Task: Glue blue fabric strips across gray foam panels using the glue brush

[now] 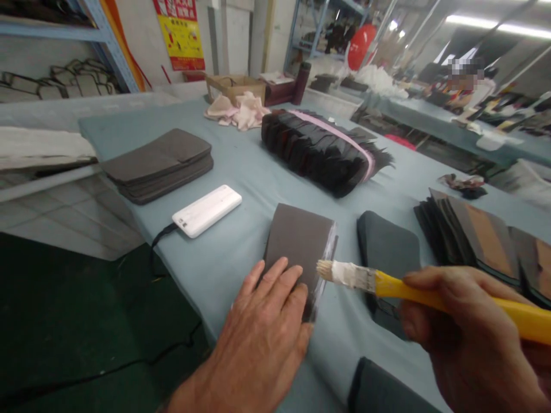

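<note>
My left hand (267,327) lies flat, fingers stretched out, on a dark grey-brown rectangular piece (299,235) on the table. Whitish streaks run along the right edge of that piece. In my right hand (469,327) is a paintbrush (400,287) with a yellow handle, my fingers closed round it. Its bristles, coated in something white, are at the streaked edge; whether they touch it I cannot tell. Just right of the piece lies a dark padded block (390,246), partly behind the brush and my right hand.
A white power bank (206,210) with a black cable and a stack of dark pieces (163,160) lie to the left. Behind is a strapped dark bundle (318,149). Folded brown-and-black pieces (477,229) stand at right. Another dark block (387,390) sits at the near edge.
</note>
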Available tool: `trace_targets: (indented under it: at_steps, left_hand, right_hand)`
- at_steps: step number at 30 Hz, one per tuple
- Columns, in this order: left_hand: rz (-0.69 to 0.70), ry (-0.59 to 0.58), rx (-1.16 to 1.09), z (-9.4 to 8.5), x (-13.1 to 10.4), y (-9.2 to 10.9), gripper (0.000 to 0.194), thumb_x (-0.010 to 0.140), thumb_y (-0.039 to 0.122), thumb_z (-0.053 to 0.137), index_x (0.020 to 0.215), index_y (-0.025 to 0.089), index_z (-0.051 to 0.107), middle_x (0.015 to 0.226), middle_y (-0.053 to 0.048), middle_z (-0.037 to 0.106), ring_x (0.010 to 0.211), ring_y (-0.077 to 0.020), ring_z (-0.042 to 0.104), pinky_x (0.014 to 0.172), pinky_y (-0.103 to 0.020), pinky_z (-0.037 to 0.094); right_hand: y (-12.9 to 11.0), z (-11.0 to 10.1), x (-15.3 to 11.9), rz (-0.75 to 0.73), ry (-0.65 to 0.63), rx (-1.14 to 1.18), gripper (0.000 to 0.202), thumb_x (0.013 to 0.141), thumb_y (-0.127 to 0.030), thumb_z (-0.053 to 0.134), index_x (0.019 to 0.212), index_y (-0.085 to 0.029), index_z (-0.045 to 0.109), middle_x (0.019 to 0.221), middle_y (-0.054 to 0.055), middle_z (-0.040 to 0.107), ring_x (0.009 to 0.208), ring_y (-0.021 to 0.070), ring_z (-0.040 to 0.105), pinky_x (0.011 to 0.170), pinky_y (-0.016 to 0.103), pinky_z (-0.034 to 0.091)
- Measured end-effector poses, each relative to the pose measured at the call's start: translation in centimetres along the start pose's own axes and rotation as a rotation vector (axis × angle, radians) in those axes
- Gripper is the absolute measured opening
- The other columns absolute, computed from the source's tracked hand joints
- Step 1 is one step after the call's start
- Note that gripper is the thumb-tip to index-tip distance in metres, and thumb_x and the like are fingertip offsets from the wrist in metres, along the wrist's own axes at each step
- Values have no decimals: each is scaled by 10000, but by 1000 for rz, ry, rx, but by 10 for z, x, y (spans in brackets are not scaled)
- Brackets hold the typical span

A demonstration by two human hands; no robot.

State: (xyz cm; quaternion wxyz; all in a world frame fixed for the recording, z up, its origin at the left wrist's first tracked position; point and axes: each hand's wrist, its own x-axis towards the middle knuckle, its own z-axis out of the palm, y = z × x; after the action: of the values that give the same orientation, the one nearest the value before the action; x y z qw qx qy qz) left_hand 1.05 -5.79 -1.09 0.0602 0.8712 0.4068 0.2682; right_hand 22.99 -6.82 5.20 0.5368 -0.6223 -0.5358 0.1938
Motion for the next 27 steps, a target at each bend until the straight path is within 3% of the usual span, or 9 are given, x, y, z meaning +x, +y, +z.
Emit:
trace_targets:
  at_steps: [4,8,16,21,27]
  left_hand:
    - [28,45,-27,-5,-6,7,362,1120,294,426,1351,162,671,1476,-82,706,1432,-238,615,1233,-427,505]
    - [57,124,-91,3,-11,10,296,1097,305,499,1264,179,708,1374,-37,769,1351,-195,671,1237,-328,487]
    - [43,206,-83,28,-16,12,223,1023,216,572,1186,170,717,1277,-12,805,1272,-182,715,1199,-303,516]
    - [34,194,-56,33,-17,16,292,1024,217,552,1255,152,719,1313,-24,790,1250,-187,719,1127,-304,580]
    - [64,245,-72,37,-25,13,311,1035,238,567,1284,124,713,1351,-39,772,1388,-191,636,1280,-343,435]
  right_hand:
    - [-24,44,22,69,-71,76,392,895,-591,790,715,-250,722,459,-7,560,350,135,477,310,238,349]
    - [-26,66,35,29,-182,37,504,898,-651,761,636,-229,673,402,-21,500,315,101,415,297,219,279]
    - [-35,81,29,102,-367,-58,432,980,-489,682,642,-224,640,412,-60,414,334,71,344,307,202,206]
    - [-41,86,29,44,-474,-113,449,998,-438,632,600,-231,600,454,-49,443,365,71,380,322,190,273]
    - [-32,94,30,38,-442,-129,425,998,-467,625,650,-224,619,445,-66,408,364,70,366,329,198,267]
